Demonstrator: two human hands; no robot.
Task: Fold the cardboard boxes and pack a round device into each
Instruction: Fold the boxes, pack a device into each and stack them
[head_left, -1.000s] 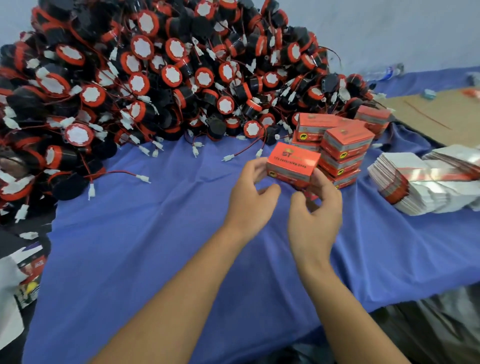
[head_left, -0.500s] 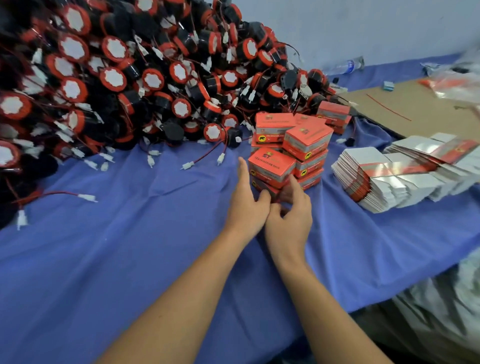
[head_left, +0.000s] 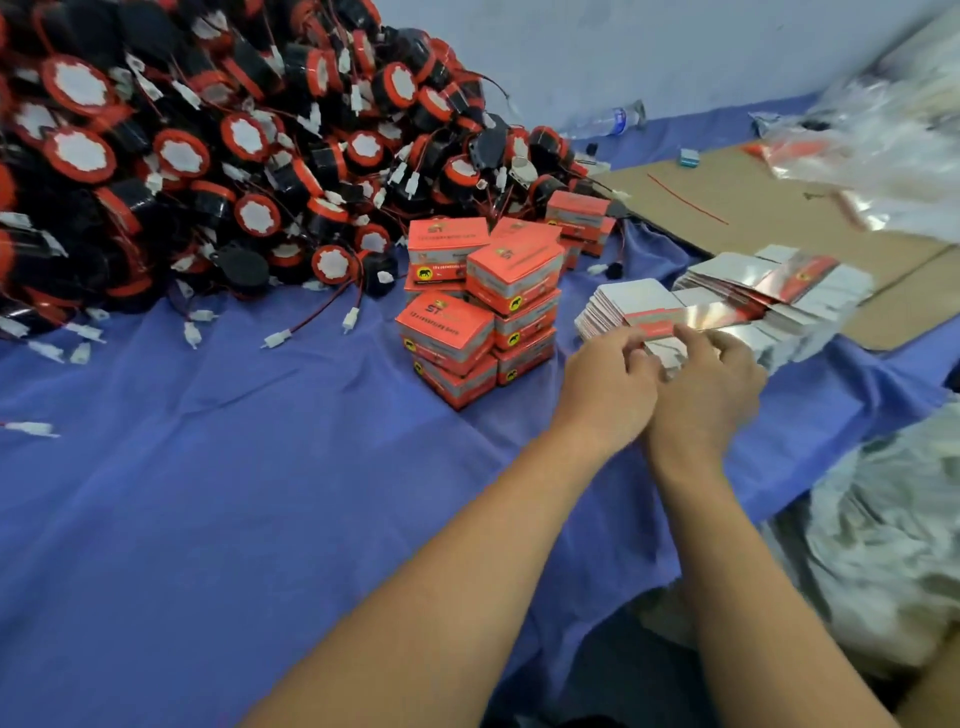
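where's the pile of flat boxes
The pile of flat boxes lies right of centre in the head view, between the folded boxes and the cardboard sheet.

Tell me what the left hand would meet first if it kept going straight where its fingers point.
The stack of flat box blanks: the left hand points away and to the right at it, fingertips at its near edge. Blur hides whether they grip a blank.
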